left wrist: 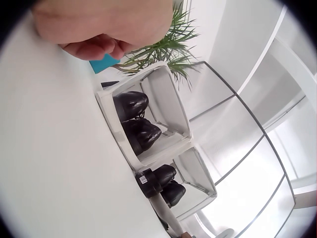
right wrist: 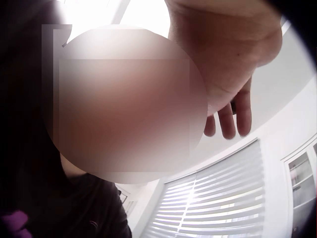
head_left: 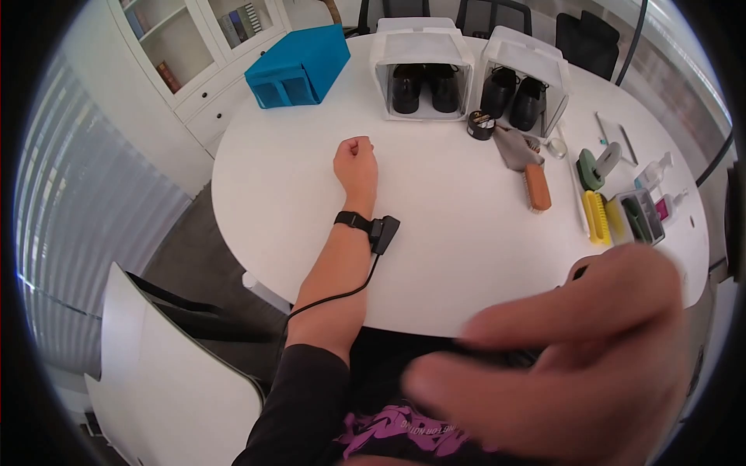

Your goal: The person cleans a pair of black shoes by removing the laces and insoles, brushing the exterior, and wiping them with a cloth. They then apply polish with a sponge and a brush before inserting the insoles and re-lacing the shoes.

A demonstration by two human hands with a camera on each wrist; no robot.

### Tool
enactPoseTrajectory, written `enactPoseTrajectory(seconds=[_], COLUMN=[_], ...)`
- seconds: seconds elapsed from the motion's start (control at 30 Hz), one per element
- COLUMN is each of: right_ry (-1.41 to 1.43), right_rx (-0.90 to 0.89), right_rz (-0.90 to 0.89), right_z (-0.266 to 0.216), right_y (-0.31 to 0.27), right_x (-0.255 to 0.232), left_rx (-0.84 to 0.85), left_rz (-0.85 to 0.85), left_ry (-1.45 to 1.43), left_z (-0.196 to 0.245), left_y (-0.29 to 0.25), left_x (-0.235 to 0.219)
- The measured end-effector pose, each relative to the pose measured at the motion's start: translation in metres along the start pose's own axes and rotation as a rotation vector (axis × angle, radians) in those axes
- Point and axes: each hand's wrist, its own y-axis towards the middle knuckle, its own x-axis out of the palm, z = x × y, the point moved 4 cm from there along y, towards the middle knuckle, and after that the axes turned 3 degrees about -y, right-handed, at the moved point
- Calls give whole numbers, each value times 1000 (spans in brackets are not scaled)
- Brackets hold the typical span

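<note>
My left hand (head_left: 357, 165) rests on the white round table (head_left: 311, 186) with its fingers curled in and nothing in them. In the left wrist view that hand (left wrist: 106, 22) lies close over the tabletop. Raised close to the head camera, my right hand (head_left: 575, 349) is blurred, its thumb and fingers apart with nothing between them. The right wrist view shows this hand (right wrist: 233, 64) up near the person's head, several fingers extended. Ahead of the left hand stand two white shoe boxes, the left box (head_left: 422, 46) and the right box (head_left: 528, 46), each holding black shoes (head_left: 444, 89).
A blue box (head_left: 299, 66) stands at the back left. On the right lie a round black tin (head_left: 481, 125), a grey cloth (head_left: 513, 149), a wooden brush (head_left: 536, 188), a green brush (head_left: 592, 168), a yellow brush (head_left: 597, 217), a grey caddy (head_left: 641, 216) and bottles (head_left: 654, 171).
</note>
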Motion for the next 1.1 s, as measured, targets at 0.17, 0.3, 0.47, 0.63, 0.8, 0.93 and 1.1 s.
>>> enactPoseTrajectory(seconds=[0.17, 0.3, 0.47, 0.63, 0.8, 0.93, 1.1], right_ry=[155, 154, 256, 291, 51, -452, -637], right_rx=[-196, 79, 367, 629, 1034, 945, 1024], right_rz=[145, 142, 142, 150, -191, -237, -487], right_z=[34, 45, 91, 165, 303, 389, 429], right_y=[-62, -44, -50, -72, -159, -231, -240], right_x=[-40, -9, 17, 5, 66, 106, 131], left_rx=[13, -6, -61, -24, 36, 31, 5], left_rz=[-33, -37, -24, -14, -24, -27, -44], left_ry=[27, -3, -28, 10, 25, 59, 88], left_z=[1, -3, 16, 8, -2, 11, 16], left_y=[0, -1, -9, -2, 1, -6, -11], left_x=[-3, 2, -6, -5, -4, -4, -4])
